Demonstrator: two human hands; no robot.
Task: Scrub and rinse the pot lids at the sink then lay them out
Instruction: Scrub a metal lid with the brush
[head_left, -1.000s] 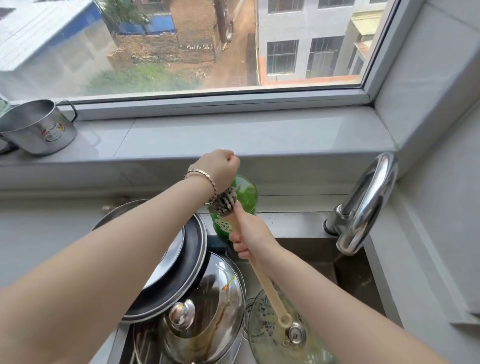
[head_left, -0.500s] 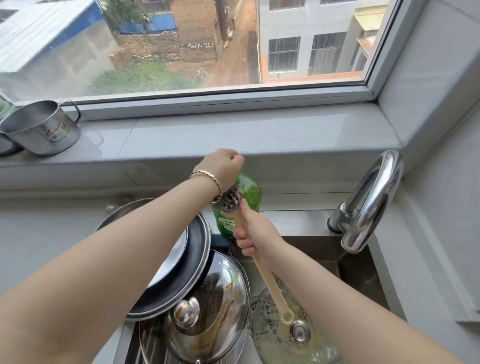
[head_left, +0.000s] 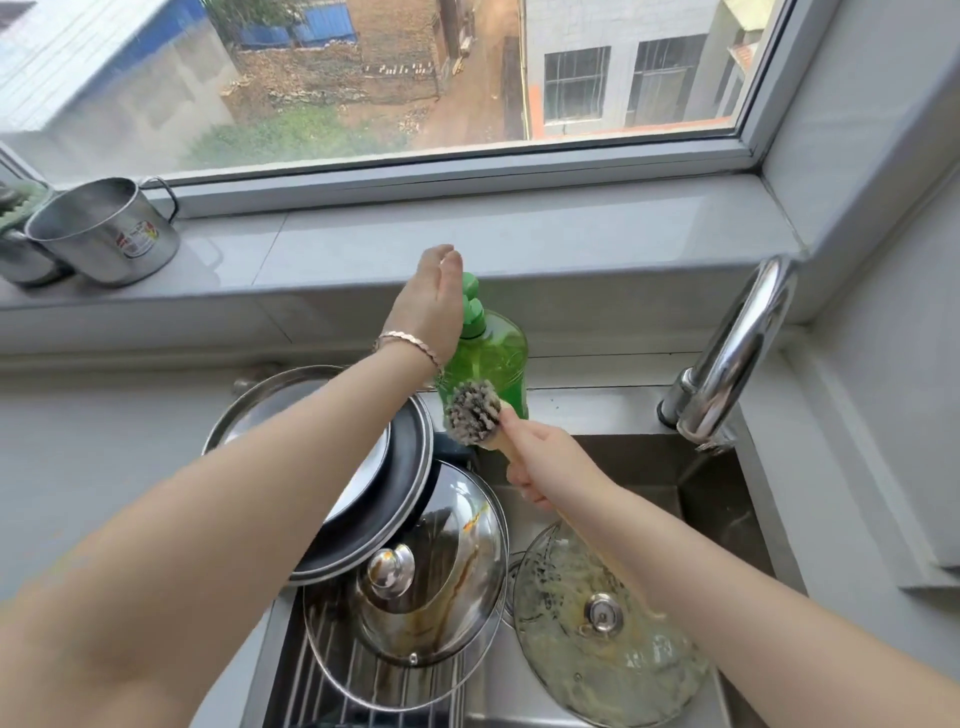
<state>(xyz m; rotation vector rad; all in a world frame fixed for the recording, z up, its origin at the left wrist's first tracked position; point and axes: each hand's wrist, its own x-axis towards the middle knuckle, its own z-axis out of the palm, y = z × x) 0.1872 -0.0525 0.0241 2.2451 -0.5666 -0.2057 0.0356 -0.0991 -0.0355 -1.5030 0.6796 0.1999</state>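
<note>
Soap dose looked done; L hand opened.
L hand (head_left: 431, 306), fist before, had fingers straight over soap pump bottle (head_left: 488, 358); R hand (head_left: 545, 462) gripped dish brush (head_left: 472, 413) by nozzle; greasy glass lid (head_left: 608, 629) lay in sink (head_left: 701, 499), unscrubbed, prob. next.

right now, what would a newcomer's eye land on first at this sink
The bright green soap bottle behind the basin stands out, with the left hand open beside its pump and the right hand gripping a brush, bristles up, in front of it. Below lie a brown-stained lid on the rack and a sudsy lid in the basin.
</note>
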